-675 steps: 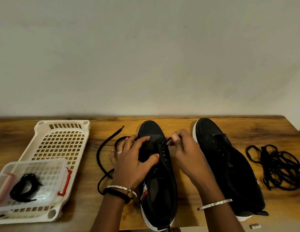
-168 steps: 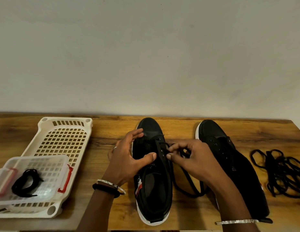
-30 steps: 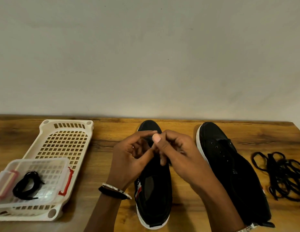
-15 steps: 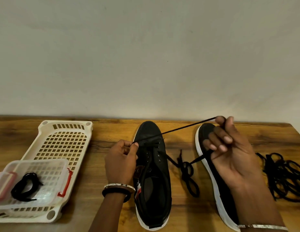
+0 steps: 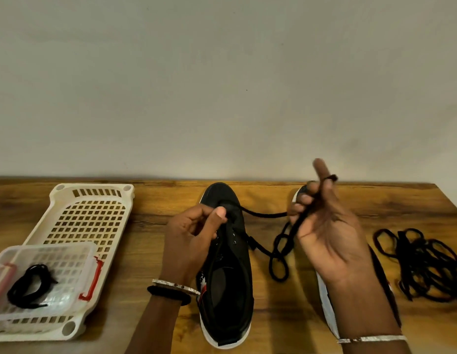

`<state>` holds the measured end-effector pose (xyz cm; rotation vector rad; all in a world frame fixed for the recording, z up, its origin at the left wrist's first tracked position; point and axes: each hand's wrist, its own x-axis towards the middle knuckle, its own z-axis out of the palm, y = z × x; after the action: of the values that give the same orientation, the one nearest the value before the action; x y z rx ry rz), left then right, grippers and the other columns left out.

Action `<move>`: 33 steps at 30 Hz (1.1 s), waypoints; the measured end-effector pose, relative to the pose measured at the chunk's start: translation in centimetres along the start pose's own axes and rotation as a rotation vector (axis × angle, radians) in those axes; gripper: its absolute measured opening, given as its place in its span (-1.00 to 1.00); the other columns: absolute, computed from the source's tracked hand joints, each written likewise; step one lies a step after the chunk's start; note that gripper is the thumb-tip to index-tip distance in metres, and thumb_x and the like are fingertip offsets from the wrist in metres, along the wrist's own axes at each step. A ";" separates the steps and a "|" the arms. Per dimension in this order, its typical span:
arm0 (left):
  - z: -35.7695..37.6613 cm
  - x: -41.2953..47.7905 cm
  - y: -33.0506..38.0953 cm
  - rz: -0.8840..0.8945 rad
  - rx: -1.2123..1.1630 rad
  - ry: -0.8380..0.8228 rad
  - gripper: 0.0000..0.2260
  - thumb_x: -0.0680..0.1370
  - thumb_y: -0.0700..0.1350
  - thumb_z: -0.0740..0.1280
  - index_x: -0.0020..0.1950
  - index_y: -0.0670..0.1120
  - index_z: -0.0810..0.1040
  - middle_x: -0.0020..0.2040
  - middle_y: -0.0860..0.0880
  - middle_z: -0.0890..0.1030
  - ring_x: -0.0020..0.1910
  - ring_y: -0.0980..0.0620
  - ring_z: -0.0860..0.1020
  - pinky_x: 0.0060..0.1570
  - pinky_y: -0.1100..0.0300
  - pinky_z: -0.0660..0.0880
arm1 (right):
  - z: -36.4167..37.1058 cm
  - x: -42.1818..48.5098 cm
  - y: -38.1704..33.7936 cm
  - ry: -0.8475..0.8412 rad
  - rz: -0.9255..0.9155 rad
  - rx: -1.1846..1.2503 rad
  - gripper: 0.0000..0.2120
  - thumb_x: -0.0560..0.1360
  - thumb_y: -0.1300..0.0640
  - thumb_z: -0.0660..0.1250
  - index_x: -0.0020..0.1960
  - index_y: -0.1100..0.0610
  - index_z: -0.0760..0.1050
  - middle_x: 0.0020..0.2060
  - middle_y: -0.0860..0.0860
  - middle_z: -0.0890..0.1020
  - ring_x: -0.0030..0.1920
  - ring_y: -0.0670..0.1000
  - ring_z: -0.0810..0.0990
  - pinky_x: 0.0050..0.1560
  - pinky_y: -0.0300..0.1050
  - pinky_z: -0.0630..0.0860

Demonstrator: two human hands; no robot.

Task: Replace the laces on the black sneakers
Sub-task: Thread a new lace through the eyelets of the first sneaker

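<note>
Lace [image 5: 263, 214] limp, light; best held nr tip. R hand [image 5: 329, 233] pinches it there, L hand [image 5: 191, 238] at sneaker [image 5: 230, 277] eyelets.

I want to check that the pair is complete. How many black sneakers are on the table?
2. The centre sneaker lies beside the left hand; the right sneaker lies mostly hidden behind the right hand, which holds the lace.

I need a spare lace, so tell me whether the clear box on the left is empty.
Not empty: one coiled black lace lies in the clear box, which sits on the white basket.
</note>
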<state>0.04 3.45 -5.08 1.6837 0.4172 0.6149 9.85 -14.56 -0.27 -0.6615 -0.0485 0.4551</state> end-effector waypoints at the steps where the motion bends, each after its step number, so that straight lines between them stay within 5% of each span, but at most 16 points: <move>1: 0.4 -0.2 0.4 0.060 0.007 -0.051 -0.75 0.51 0.03 0.38 -0.15 -0.14 0.68 -0.42 0.12 0.56 -0.45 0.18 0.48 -0.42 0.39 0.37 | 0.8 -0.2 0.8 -0.001 0.041 -0.124 -0.71 0.67 0.11 0.16 0.32 0.11 0.55 -0.22 -0.01 0.63 -0.27 -0.08 0.57 -0.24 -0.22 0.54; 5: 0.5 -0.3 0.3 0.133 -0.011 -0.202 -0.79 0.50 0.11 0.44 -0.02 0.00 0.72 -0.18 0.06 0.72 -0.21 0.09 0.67 -0.25 0.26 0.55 | 2.9 -1.0 3.7 -0.046 0.170 -0.390 -0.76 0.62 0.15 0.23 0.15 0.24 0.59 -0.04 0.17 0.73 -0.12 0.01 0.68 -0.04 -0.18 0.61; 8: -0.4 0.0 -0.1 0.121 0.000 -0.285 -0.72 0.41 0.14 0.51 0.05 0.05 0.72 -0.27 -0.03 0.66 -0.35 -0.10 0.57 -0.35 0.03 0.50 | 3.3 -1.0 4.4 -0.039 0.171 -0.294 -0.77 0.63 0.16 0.21 0.15 0.24 0.57 0.07 0.19 0.71 0.16 0.09 0.68 0.17 -0.09 0.60; 11: -0.2 0.0 -0.2 0.163 0.074 -0.245 -0.73 0.35 0.18 0.55 -0.06 0.07 0.74 -0.38 -0.03 0.55 -0.45 0.02 0.39 -0.44 0.21 0.34 | 3.5 -0.8 4.4 -0.035 0.137 -0.157 -0.76 0.64 0.17 0.18 0.19 0.27 0.52 0.15 0.22 0.68 0.27 0.11 0.63 0.31 -0.02 0.52; 18: 0.3 -0.1 0.1 0.117 0.003 -0.188 -0.82 0.46 0.06 0.51 -0.10 -0.03 0.74 -0.28 -0.05 0.65 -0.29 -0.07 0.60 -0.27 0.03 0.55 | 3.6 -0.6 4.6 -0.052 0.132 -0.051 -0.73 0.62 0.15 0.19 0.22 0.28 0.51 0.20 0.25 0.65 0.29 0.14 0.61 0.35 0.04 0.48; 21: -0.3 -0.1 0.7 -0.002 -0.183 -0.103 -0.80 0.51 -0.11 0.39 -0.06 -0.22 0.70 -0.39 0.14 0.62 -0.37 0.25 0.58 -0.30 0.41 0.47 | 2.9 -0.6 4.5 -0.028 0.106 -0.423 -0.70 0.58 0.06 0.28 0.19 0.22 0.60 0.12 0.15 0.70 0.18 0.03 0.66 0.21 -0.11 0.59; 24: -1.0 0.2 0.6 -0.069 -0.260 -0.052 -0.79 0.55 -0.16 0.33 -0.02 -0.29 0.66 -0.52 0.21 0.49 -0.49 0.32 0.47 -0.42 0.53 0.34 | 2.2 -1.0 4.2 -0.141 0.149 -0.897 -0.78 0.53 0.08 0.39 0.12 0.12 0.69 -0.14 -0.05 0.73 -0.19 -0.21 0.59 -0.24 -0.38 0.49; 29: -1.0 0.3 1.0 -0.073 -0.213 -0.048 -0.76 0.53 -0.08 0.36 -0.02 -0.24 0.69 -0.47 0.18 0.55 -0.47 0.30 0.49 -0.38 0.48 0.38 | 2.0 -1.3 4.7 -0.313 0.262 -1.026 -0.86 0.51 0.08 0.44 -0.03 0.12 0.72 -0.33 -0.03 0.62 -0.34 -0.14 0.49 -0.32 -0.32 0.37; 33: -1.3 0.5 0.3 -0.057 -0.107 -0.030 -0.75 0.55 0.08 0.31 -0.02 -0.03 0.71 -0.41 0.16 0.57 -0.42 0.13 0.48 -0.33 0.34 0.40 | 1.9 -0.8 4.8 -0.186 0.236 -0.894 -0.76 0.50 0.06 0.41 -0.03 0.26 0.67 -0.35 0.10 0.55 -0.44 -0.08 0.45 -0.51 -0.31 0.31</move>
<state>-0.35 4.74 -4.58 1.5718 0.4021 0.5605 6.90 -10.44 -1.57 -1.5100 -0.3681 0.7275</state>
